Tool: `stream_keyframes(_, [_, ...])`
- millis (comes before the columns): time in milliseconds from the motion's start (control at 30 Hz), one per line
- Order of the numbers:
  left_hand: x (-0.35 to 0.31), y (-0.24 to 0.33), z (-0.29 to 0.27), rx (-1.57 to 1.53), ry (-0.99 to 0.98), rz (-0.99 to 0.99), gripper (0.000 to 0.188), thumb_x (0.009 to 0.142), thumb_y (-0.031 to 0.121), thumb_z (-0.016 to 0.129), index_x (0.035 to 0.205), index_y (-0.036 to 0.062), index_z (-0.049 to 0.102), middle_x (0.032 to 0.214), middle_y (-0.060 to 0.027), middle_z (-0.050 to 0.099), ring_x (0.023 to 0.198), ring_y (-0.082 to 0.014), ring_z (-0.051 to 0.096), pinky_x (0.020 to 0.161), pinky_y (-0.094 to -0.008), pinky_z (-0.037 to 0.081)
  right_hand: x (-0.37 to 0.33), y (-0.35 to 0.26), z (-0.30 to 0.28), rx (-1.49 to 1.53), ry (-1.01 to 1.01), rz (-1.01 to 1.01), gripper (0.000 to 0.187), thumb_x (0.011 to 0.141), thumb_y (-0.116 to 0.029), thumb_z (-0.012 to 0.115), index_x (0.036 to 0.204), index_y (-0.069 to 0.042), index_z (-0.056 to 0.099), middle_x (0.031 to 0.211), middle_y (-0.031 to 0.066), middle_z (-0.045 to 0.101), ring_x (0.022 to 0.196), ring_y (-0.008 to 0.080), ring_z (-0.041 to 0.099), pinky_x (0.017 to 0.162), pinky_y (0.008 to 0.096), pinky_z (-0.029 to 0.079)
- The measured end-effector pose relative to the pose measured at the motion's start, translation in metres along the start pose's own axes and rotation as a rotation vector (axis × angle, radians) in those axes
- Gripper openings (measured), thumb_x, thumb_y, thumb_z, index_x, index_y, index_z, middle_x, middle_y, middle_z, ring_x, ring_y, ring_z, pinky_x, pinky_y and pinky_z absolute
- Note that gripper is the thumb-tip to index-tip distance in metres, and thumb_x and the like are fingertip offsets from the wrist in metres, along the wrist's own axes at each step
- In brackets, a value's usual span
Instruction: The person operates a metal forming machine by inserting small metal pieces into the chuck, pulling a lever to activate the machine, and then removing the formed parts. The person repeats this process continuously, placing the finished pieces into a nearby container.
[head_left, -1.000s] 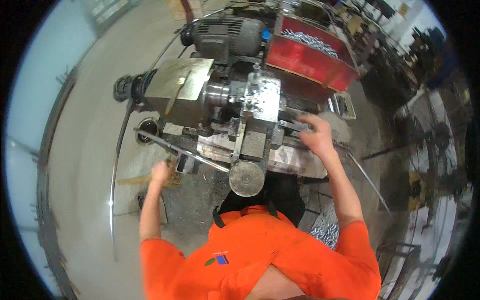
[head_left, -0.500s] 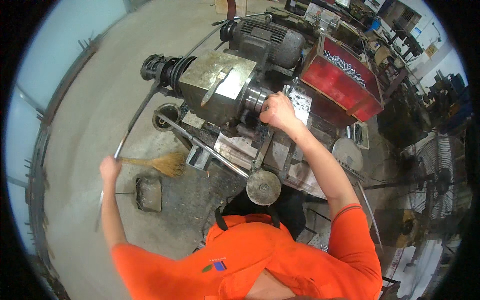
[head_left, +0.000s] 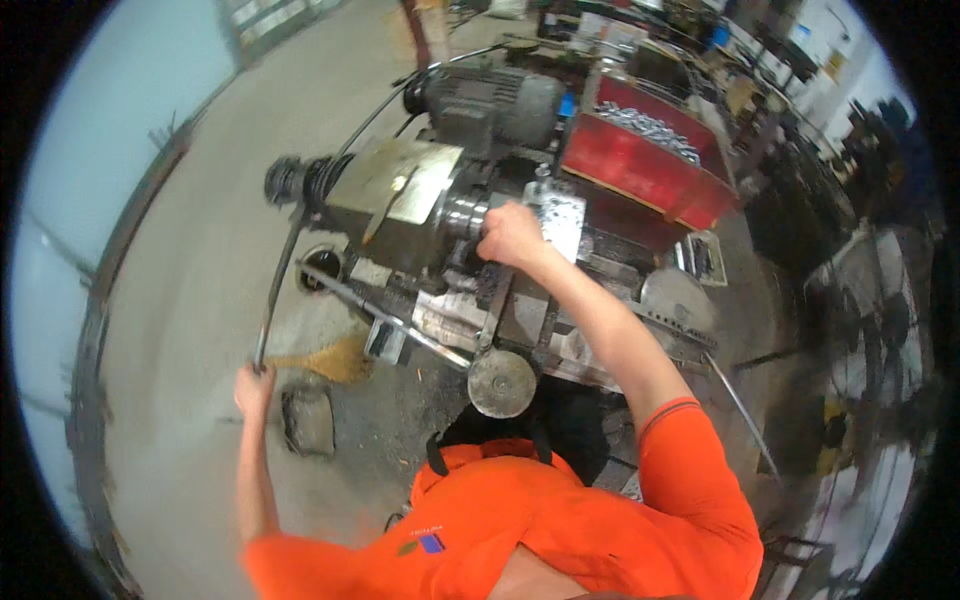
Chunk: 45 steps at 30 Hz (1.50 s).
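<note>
My left hand is closed round the lower end of a long metal lever, which slopes up to the pulley end of a greasy lathe headstock. At the shiny round spindle nose, my right hand is closed with its fingers against the front. Whatever those fingers hold is hidden. A flat tool like a scraper or file lies on the headstock's bright top plate. Just right of my right hand is a pale, speckled metal plate.
Behind the headstock sits an electric motor. A red bin of small metal parts stands at the far right. Nearer me are a bright bar and a round disc. A straw broom and dustpan-like container lie on the left floor.
My left hand and the lever have swung right, closer to the broom. My right hand stays at the spindle nose. The whole view has shifted a little.
</note>
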<state>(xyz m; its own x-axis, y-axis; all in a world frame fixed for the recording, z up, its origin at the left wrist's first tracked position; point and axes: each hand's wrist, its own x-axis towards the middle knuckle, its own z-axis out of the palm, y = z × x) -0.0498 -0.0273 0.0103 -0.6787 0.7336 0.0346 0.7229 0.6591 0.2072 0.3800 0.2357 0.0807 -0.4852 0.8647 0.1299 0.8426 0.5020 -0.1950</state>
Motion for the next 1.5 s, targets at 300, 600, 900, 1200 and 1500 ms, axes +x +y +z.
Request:
stream_keyframes(300, [-0.046,0.042,-0.001,-0.001,0.066,0.018,0.035,0.072,0.033,0.065,0.085,0.0007,0.059,0.087,-0.0212,0.063,0.083,-0.0381,0.061,0.071,-0.0463,0.048,-0.023,0.018,-0.052,-0.151,0.097,0.091,0.028,0.056,-0.026,0.061,0.070,-0.004,0.069,0.077,0.0167,0.065,0.082,0.0315,0.061,0.076,0.0385,0.046])
stream_keyframes(600, [-0.031,0.116,-0.020,0.186,0.152,0.418,0.035,0.075,0.027,0.065,0.095,-0.0006,0.060,0.083,-0.0176,0.064,0.081,-0.0340,0.062,0.073,-0.0428,0.048,-0.078,0.115,-0.144,-0.037,0.640,0.107,0.057,0.058,-0.016,0.062,0.114,-0.009,0.059,0.127,0.0206,0.047,0.113,0.0397,0.047,0.096,0.0427,0.041])
stream_keyframes(900, [-0.064,0.247,0.017,-0.281,-0.368,1.003,0.035,0.083,0.017,0.062,0.113,0.0000,0.057,0.086,-0.0152,0.066,0.078,-0.0238,0.064,0.074,-0.0339,0.047,-0.341,0.141,-0.007,0.319,0.555,0.452,0.042,0.058,-0.012,0.061,0.098,-0.003,0.065,0.112,0.0153,0.060,0.091,0.0298,0.062,0.079,0.0354,0.049])
stream_keyframes(1200, [-0.022,0.259,0.114,-0.298,-0.492,0.773,0.023,0.084,0.023,0.060,0.092,0.0017,0.063,0.080,-0.0098,0.064,0.070,-0.0184,0.060,0.066,-0.0322,0.046,-0.659,0.125,0.103,0.012,0.032,1.572,0.023,0.064,-0.022,0.061,0.080,-0.008,0.069,0.089,0.0170,0.065,0.085,0.0315,0.063,0.078,0.0382,0.051])
stream_keyframes(1500, [-0.042,0.265,0.098,-0.369,-0.356,0.822,0.025,0.086,0.024,0.059,0.089,-0.0011,0.063,0.065,-0.0051,0.058,0.057,-0.0110,0.051,0.055,-0.0277,0.043,-0.615,0.144,0.158,0.007,-0.606,1.385,0.029,0.073,-0.023,0.054,0.093,-0.009,0.068,0.108,0.0144,0.062,0.104,0.0276,0.058,0.087,0.0348,0.047])
